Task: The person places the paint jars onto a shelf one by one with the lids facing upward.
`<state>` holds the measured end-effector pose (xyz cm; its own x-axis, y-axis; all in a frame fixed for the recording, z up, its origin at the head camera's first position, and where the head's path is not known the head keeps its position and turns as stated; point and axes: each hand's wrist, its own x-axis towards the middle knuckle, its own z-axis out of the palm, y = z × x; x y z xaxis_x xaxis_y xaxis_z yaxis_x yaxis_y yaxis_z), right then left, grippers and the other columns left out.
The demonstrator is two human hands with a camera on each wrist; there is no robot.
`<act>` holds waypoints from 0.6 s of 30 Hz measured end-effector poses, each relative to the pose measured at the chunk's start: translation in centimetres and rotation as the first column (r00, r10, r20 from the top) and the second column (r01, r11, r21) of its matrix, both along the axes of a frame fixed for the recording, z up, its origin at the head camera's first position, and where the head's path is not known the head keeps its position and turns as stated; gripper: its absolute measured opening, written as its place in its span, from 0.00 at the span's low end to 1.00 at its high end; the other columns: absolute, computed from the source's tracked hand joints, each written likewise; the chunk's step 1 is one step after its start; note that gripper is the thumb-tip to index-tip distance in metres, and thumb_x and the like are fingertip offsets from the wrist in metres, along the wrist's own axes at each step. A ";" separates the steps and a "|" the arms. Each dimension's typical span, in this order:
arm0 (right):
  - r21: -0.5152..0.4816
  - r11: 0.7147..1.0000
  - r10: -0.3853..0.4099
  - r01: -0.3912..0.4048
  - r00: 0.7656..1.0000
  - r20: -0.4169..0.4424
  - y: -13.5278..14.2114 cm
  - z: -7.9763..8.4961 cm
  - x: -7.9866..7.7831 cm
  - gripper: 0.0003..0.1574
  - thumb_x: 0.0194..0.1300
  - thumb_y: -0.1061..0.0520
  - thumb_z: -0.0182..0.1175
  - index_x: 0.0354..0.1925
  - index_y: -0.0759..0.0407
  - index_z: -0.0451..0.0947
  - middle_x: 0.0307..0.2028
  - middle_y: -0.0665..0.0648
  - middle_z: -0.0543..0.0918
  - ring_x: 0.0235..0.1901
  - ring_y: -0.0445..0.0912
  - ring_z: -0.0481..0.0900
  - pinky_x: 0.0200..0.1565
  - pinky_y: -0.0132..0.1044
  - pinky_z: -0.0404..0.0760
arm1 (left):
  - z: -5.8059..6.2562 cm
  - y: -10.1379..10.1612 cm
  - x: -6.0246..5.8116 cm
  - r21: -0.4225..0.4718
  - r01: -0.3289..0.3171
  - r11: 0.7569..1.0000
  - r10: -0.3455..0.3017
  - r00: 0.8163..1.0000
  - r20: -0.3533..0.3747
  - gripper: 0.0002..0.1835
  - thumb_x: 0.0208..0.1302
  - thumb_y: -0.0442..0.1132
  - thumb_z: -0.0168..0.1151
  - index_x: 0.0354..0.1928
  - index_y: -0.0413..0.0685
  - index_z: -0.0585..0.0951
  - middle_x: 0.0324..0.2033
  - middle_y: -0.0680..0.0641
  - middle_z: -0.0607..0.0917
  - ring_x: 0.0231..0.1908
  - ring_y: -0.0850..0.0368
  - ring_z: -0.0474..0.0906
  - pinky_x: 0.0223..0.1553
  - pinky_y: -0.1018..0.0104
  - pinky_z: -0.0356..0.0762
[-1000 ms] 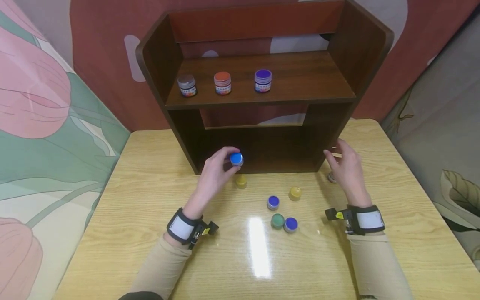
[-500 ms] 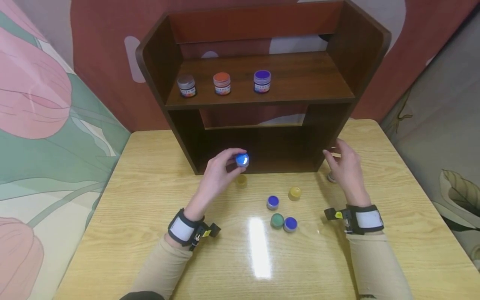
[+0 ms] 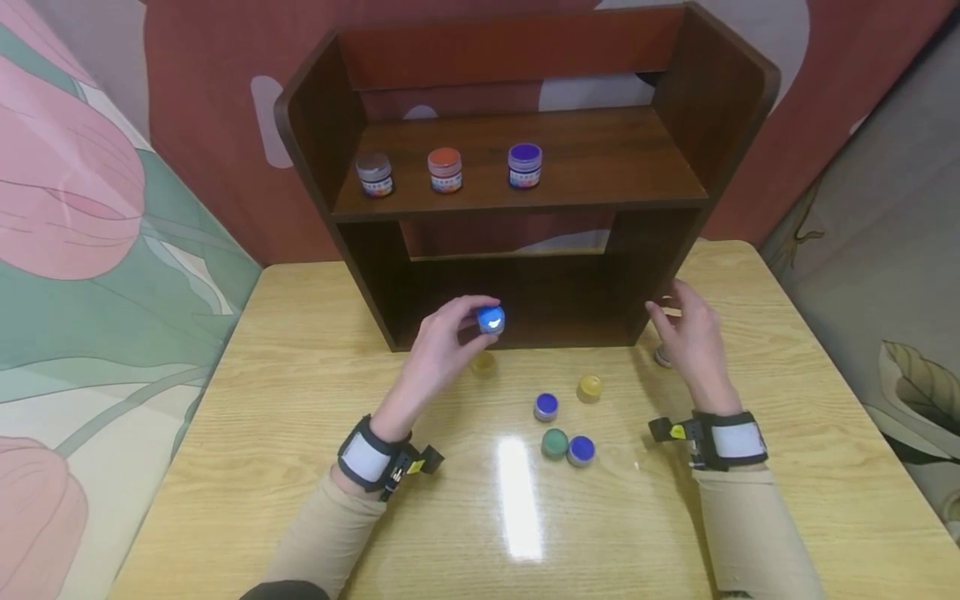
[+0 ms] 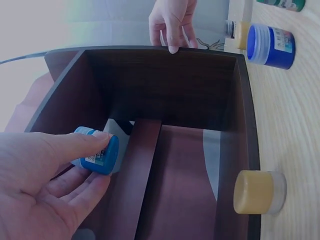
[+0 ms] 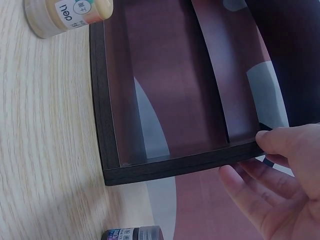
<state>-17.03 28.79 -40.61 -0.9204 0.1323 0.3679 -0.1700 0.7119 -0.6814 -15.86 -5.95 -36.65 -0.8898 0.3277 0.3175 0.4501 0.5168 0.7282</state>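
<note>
My left hand (image 3: pixel 431 354) pinches a blue paint jar (image 3: pixel 491 321) between thumb and fingers, in front of the lower compartment of a dark wooden shelf (image 3: pixel 607 158). In the left wrist view the blue jar (image 4: pixel 102 162) is tipped, its label partly covered by the thumb. My right hand (image 3: pixel 693 342) grips the front edge of the shelf's right side panel. The right wrist view has its thumb on the inner side and its fingers on the outer side. On the upper board stand brown (image 3: pixel 375 175), orange (image 3: pixel 446 171) and purple (image 3: pixel 525 166) jars, spaced apart.
On the wooden table (image 3: pixel 262 467) before the shelf stand yellow jars (image 3: pixel 590 388), blue-purple jars (image 3: pixel 546 407) and a green jar (image 3: pixel 555 443). One yellow jar (image 3: pixel 483 362) is close to the shelf's front edge. Another jar (image 3: pixel 663 357) is partly hidden behind the right hand.
My left hand has shifted a little to the right with the blue paint jar, whose lid now catches a bright reflection. The right hand stays at the side panel.
</note>
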 end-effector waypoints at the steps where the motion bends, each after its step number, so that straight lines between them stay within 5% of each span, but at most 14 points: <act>1: 0.000 1.000 0.000 0.000 1.000 0.000 0.0 0.0 0.0 0.22 0.72 0.59 0.57 0.60 0.66 0.72 0.54 0.70 0.82 0.52 0.64 0.82 0.47 0.58 0.84 | 0.1 0.1 0.0 0.001 0.004 1.000 -0.004 1.000 0.000 0.23 0.61 0.36 0.70 0.59 0.51 0.79 0.54 0.48 0.83 0.54 0.54 0.83 0.58 0.64 0.82; 18: 0.009 1.000 0.012 -0.012 1.000 0.006 0.0 0.2 0.2 0.23 0.73 0.57 0.56 0.61 0.66 0.72 0.54 0.70 0.81 0.53 0.65 0.81 0.48 0.59 0.84 | 1.7 1.2 0.4 -0.007 0.045 0.999 -0.045 0.999 -0.026 0.23 0.62 0.36 0.70 0.60 0.52 0.79 0.55 0.48 0.83 0.57 0.53 0.81 0.58 0.67 0.81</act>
